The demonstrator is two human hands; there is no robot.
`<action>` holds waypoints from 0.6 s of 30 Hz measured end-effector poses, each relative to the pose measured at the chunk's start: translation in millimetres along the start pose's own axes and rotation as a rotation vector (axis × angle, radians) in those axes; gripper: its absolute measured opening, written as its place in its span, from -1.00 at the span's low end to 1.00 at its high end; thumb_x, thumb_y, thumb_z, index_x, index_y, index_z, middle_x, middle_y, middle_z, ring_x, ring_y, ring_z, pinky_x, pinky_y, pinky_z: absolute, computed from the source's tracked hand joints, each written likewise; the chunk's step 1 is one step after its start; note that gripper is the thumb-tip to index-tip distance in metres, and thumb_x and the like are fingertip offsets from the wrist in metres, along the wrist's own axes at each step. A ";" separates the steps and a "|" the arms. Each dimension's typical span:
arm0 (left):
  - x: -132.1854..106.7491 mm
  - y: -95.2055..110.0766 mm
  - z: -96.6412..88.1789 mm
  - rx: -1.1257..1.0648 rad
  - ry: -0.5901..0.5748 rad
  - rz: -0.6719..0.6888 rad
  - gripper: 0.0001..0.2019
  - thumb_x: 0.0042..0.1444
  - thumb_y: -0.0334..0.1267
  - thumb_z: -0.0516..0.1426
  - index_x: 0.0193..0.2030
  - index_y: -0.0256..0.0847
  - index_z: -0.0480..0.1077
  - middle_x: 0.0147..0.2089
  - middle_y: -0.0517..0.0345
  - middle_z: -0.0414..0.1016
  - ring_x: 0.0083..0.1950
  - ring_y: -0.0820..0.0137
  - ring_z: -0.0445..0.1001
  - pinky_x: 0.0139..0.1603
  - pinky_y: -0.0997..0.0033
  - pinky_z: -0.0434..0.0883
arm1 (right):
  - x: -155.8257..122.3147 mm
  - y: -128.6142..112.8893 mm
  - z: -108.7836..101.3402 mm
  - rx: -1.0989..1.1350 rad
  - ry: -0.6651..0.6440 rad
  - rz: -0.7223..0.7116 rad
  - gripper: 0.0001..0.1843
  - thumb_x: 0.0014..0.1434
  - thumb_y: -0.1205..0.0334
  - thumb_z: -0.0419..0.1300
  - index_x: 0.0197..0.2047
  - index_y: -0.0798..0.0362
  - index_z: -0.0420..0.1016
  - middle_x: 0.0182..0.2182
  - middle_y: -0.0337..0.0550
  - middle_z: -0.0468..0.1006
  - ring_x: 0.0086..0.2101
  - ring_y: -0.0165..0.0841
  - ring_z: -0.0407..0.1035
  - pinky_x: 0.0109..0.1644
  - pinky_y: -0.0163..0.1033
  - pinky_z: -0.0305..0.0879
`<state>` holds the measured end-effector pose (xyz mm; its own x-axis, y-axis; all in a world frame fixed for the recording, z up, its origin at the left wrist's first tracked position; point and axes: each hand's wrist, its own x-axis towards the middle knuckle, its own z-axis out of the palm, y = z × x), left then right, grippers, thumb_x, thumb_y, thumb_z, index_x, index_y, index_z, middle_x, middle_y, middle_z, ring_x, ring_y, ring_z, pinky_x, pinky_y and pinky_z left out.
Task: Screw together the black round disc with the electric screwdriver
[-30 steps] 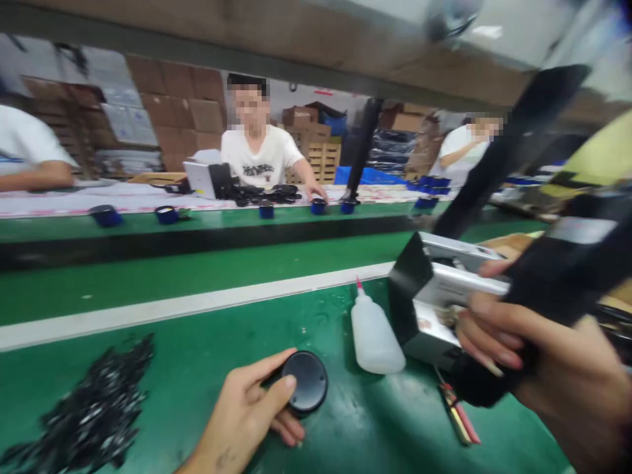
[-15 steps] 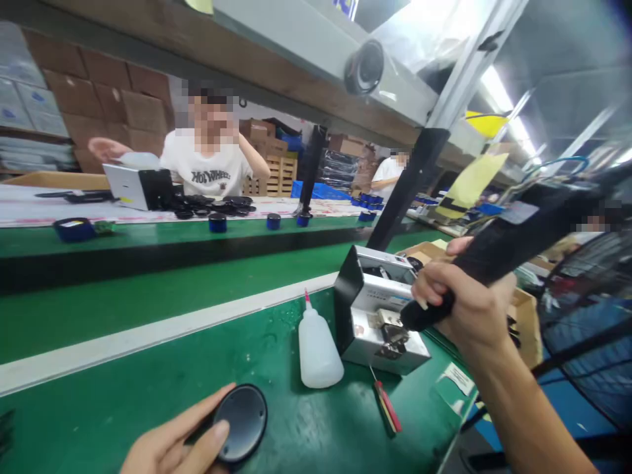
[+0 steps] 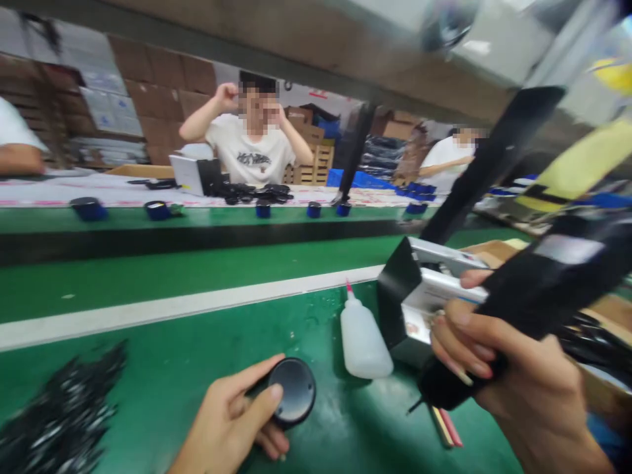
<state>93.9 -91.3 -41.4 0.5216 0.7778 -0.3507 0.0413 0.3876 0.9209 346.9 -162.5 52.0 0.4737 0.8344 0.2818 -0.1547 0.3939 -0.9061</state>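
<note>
Where the green bench (image 3: 148, 388) runs lowest at the left, a blurred heap of small black parts (image 3: 59, 415) lies on it, well left of the disc. Left hand (image 3: 232, 421) comes next, closed on a round black disc (image 3: 293, 398): thumb across the top, fingers under the near edge, disc lying on the bench surface. Just right of the disc and behind it stands a white squeeze bottle (image 3: 363, 339) with a red tip, upright, apart from the disc. Right of the bottle sits a small metal box unit (image 3: 419, 296) with a black side panel, touching or nearly touching the bottle; cannot tell which. Right hand (image 3: 513, 375) is wrapped tight round a black powered driver (image 3: 523, 303), held above the bench right of the disc, its thin tip pointing down and left. Red and yellow sticks (image 3: 447, 428) lie on the bench under that hand. Behind the disc, past a white stripe, a conveyor (image 3: 197, 273) crosses; blue caps (image 3: 158, 210) line its far side. Across it a person in a white shirt (image 3: 257, 155) sits with both hands raised to the head.
</note>
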 end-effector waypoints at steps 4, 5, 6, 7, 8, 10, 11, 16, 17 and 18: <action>4.8 -9.5 -0.7 -0.065 -0.015 0.035 -0.03 -0.07 0.20 0.33 0.30 -0.56 0.25 -0.60 -0.09 0.58 -0.60 0.24 0.57 -0.55 0.41 0.48 | -2.4 8.6 62.2 0.135 -0.158 0.014 -0.67 0.09 0.39 0.28 -0.14 -0.11 0.30 -0.71 -0.52 0.23 -0.78 -0.55 0.03 -0.69 -0.41 0.18; 5.7 -10.5 -0.8 -0.071 -0.012 0.032 0.00 -0.10 0.22 0.33 0.29 -0.57 0.26 -0.62 -0.08 0.57 -0.62 0.25 0.55 -0.56 0.41 0.48 | -0.3 11.5 75.6 0.156 -0.181 -0.007 -0.65 0.08 0.40 0.27 -0.14 -0.12 0.28 -0.71 -0.52 0.24 -0.77 -0.55 0.04 -0.69 -0.42 0.19; 6.1 -10.3 -0.6 -0.067 -0.010 0.026 0.02 -0.12 0.25 0.33 0.28 -0.57 0.26 -0.63 -0.07 0.56 -0.63 0.26 0.54 -0.57 0.41 0.47 | 2.1 14.8 86.5 0.168 -0.194 -0.036 -0.65 0.08 0.42 0.26 -0.14 -0.12 0.27 -0.71 -0.53 0.25 -0.77 -0.56 0.04 -0.69 -0.43 0.19; 6.0 -9.1 -0.1 -0.059 -0.009 0.018 0.04 -0.15 0.27 0.33 0.28 -0.58 0.27 -0.64 -0.06 0.56 -0.63 0.28 0.53 -0.57 0.42 0.46 | 4.3 18.1 94.6 0.169 -0.210 -0.068 -0.65 0.08 0.43 0.25 -0.14 -0.11 0.26 -0.71 -0.54 0.25 -0.77 -0.57 0.03 -0.70 -0.45 0.18; 5.6 -7.1 0.5 -0.050 -0.011 0.009 0.06 -0.17 0.29 0.33 0.27 -0.59 0.27 -0.64 -0.06 0.56 -0.64 0.29 0.53 -0.57 0.43 0.46 | 5.9 21.3 99.9 0.163 -0.222 -0.096 -0.65 0.09 0.44 0.24 -0.13 -0.10 0.26 -0.71 -0.54 0.24 -0.77 -0.58 0.03 -0.71 -0.46 0.17; 4.4 -3.2 1.4 -0.036 -0.024 -0.001 0.09 -0.19 0.32 0.32 0.27 -0.61 0.26 -0.63 -0.06 0.56 -0.63 0.32 0.52 -0.56 0.45 0.44 | 6.6 25.9 104.2 0.149 -0.230 -0.119 -0.66 0.11 0.44 0.23 -0.12 -0.09 0.27 -0.71 -0.54 0.25 -0.78 -0.59 0.03 -0.71 -0.46 0.17; 3.9 -2.2 1.2 -0.035 -0.031 -0.003 0.10 -0.19 0.32 0.32 0.27 -0.62 0.25 -0.63 -0.06 0.56 -0.63 0.33 0.51 -0.55 0.45 0.44 | 5.7 27.3 104.4 0.137 -0.226 -0.099 -0.66 0.11 0.44 0.24 -0.11 -0.08 0.27 -0.71 -0.55 0.25 -0.78 -0.59 0.03 -0.70 -0.45 0.18; 6.7 -12.0 -5.9 -0.065 -0.085 0.023 -0.03 -0.05 0.23 0.30 0.31 -0.54 0.24 -0.58 -0.03 0.58 -0.60 0.31 0.54 -0.53 0.42 0.48 | -4.8 33.0 103.8 0.101 -0.313 -0.053 -0.72 0.19 0.41 0.23 -0.15 -0.09 0.24 -0.66 -0.53 0.26 -0.76 -0.58 0.03 -0.67 -0.44 0.16; 7.7 -14.7 -7.9 -0.071 -0.102 0.033 -0.07 -0.01 0.20 0.30 0.31 -0.51 0.23 -0.56 -0.03 0.59 -0.58 0.31 0.55 -0.51 0.42 0.49 | -6.5 34.9 104.2 0.093 -0.354 -0.056 -0.75 0.21 0.41 0.21 -0.19 -0.08 0.23 -0.64 -0.52 0.26 -0.75 -0.58 0.03 -0.67 -0.44 0.14; 8.6 -16.6 -9.5 -0.073 -0.117 0.041 -0.10 0.03 0.18 0.29 0.32 -0.49 0.23 -0.54 -0.03 0.60 -0.57 0.30 0.57 -0.50 0.42 0.50 | -7.9 37.0 104.9 0.078 -0.387 -0.046 -0.77 0.22 0.40 0.20 -0.23 -0.07 0.20 -0.63 -0.50 0.25 -0.74 -0.57 0.04 -0.67 -0.43 0.13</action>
<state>89.6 -86.3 -61.4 0.6179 0.7322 -0.2865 -0.0422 0.3947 0.9178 246.5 -114.0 49.3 0.1225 0.8928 0.4334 -0.2131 0.4501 -0.8672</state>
